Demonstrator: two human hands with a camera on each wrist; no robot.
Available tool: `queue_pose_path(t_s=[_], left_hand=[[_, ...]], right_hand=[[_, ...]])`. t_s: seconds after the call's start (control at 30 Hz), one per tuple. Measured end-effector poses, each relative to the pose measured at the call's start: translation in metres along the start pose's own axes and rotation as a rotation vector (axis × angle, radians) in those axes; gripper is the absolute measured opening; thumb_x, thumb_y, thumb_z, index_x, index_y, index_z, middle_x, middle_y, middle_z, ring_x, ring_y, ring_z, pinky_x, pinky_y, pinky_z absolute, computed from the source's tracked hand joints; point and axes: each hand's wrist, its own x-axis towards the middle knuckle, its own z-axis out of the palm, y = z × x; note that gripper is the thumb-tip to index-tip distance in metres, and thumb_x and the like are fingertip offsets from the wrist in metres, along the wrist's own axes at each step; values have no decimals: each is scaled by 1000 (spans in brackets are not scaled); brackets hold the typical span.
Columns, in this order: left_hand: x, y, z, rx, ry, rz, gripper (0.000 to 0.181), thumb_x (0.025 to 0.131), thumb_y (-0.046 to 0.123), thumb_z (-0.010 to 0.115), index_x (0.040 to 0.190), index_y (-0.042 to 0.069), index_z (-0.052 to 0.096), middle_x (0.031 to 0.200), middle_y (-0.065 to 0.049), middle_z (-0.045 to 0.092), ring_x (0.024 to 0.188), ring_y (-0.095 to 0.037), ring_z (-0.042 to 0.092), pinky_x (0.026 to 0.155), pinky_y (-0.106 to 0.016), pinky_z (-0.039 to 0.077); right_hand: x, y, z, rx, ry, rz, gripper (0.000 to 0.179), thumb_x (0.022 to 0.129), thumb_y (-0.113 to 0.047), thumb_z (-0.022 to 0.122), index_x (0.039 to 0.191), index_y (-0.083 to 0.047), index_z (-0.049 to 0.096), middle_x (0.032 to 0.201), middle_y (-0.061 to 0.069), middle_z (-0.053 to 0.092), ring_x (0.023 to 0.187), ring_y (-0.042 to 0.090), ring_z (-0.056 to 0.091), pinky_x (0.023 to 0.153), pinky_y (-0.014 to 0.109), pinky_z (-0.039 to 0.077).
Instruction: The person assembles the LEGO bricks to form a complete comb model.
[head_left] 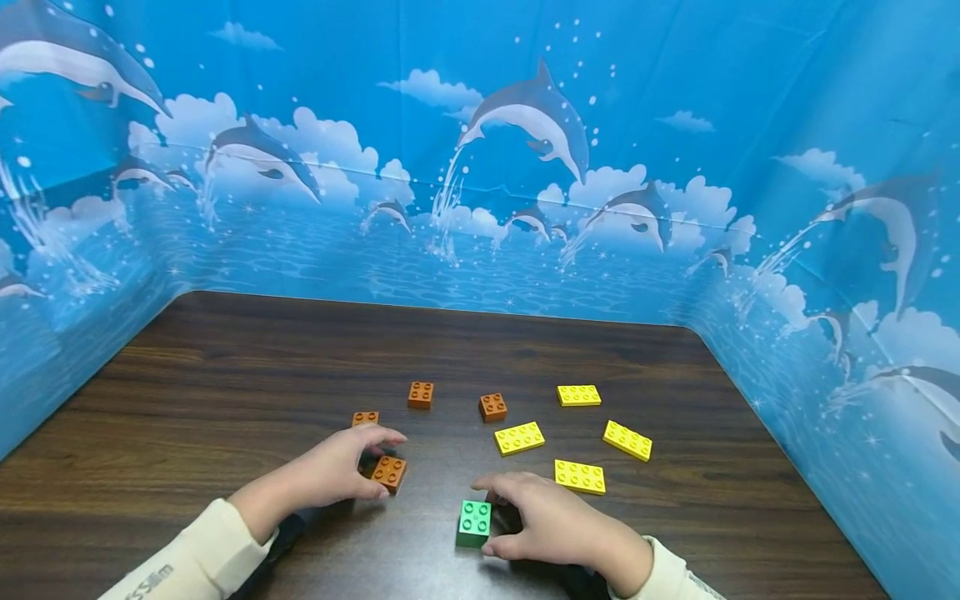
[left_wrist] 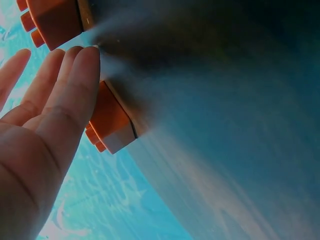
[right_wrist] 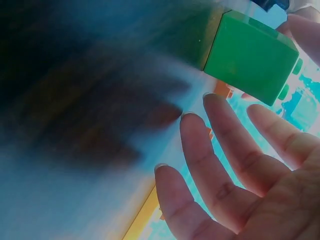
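A: Start at the green brick point(head_left: 474, 521). What hides it?
B: Its right flank is partly screened by the right hand point(head_left: 555, 521), spread wide, thumb at the near corner. Contact: cannot tell. Right wrist view shows the fingertips apart from the green brick; the surface below is a dark blur.

A: Left of the green brick?
B: Left hand point(head_left: 330, 468), thumb and fingers parted about an orange brick point(head_left: 389, 473). Fingers look extended in the left wrist view; touch uncertain. A second orange brick point(head_left: 365, 417), farther from the green brick, is partly behind those fingers. One brick is cut by that wrist frame's top.

A: Edges, room?
B: Counter point(head_left: 225, 367): far edge well beyond the green brick, along a dolphin-print curtain point(head_left: 480, 208); near side cut off by the frame. A strip of bare wood separates the green brick from the orange brick.

A: Anything in the way?
B: Right of the green brick, the right hand stands before a yellow brick point(head_left: 580, 477). Three more yellow bricks point(head_left: 519, 438) point(head_left: 627, 441) point(head_left: 578, 395) lie beyond and right. Straight beyond the green brick: two further orange bricks point(head_left: 492, 407) point(head_left: 421, 395), the second a little left.
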Motion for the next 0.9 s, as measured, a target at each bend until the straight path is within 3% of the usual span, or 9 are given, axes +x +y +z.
queue_pose_path(t_s=[0.3, 0.57, 0.9], left_hand=[[5, 0, 2, 60, 3, -38, 61, 73, 13, 84, 129, 10, 58, 128, -9, 56, 107, -28, 58, 87, -49, 48], [6, 1, 4, 103, 4, -28, 58, 74, 8, 82, 127, 8, 59, 131, -16, 53, 107, -30, 58, 88, -50, 48], [5, 8, 12, 309, 55, -1, 51, 74, 5, 80, 122, 9, 63, 117, -7, 60, 106, -27, 57, 87, -49, 48]], right_hand=[[2, -1, 1, -54, -6, 10, 53, 83, -39, 74, 130, -20, 58, 120, -11, 61, 108, 5, 55, 91, 32, 47], [2, -3, 1, -77, -2, -5, 47, 83, -36, 75, 125, -20, 61, 115, -13, 62, 106, 6, 55, 90, 31, 47], [2, -3, 3, -86, 21, -39, 40, 83, -33, 75, 120, -21, 63, 107, -16, 61, 100, 4, 55, 86, 28, 46]])
